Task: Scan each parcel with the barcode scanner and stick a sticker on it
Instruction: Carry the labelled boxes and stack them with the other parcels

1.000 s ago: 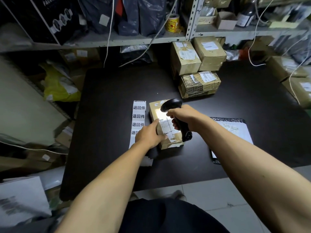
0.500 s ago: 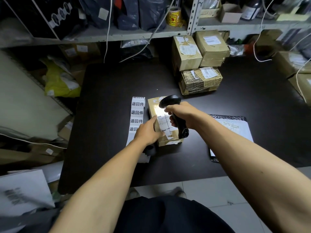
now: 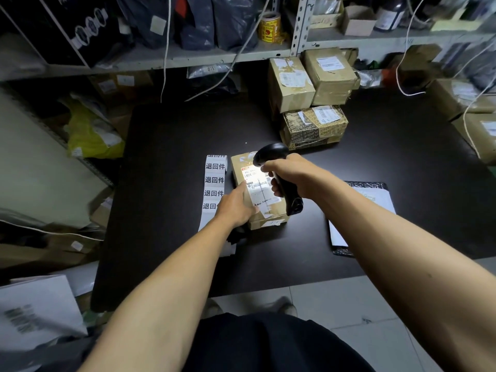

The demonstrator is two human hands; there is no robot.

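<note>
A small brown cardboard parcel point(image 3: 243, 170) with a white shipping label lies on the black table point(image 3: 166, 146). My right hand point(image 3: 292, 175) grips the handle of a black barcode scanner point(image 3: 271, 154), held just above the parcel; its light falls on the label. My left hand point(image 3: 237, 205) holds the parcel's near left side, thumb on top. A white strip of stickers point(image 3: 214, 179) printed with black characters lies flat just left of the parcel.
Three more brown parcels point(image 3: 314, 103) are stacked at the table's back. A flat mailer bag point(image 3: 375, 200) lies to the right. Shelves point(image 3: 188, 57) with bags, boxes, a yellow tape roll point(image 3: 269, 28) and hanging white cables stand behind. Boxes crowd both sides.
My left hand slid up the parcel's left side. The scanner stays aimed at the label, shifted slightly; the view has tilted a little.
</note>
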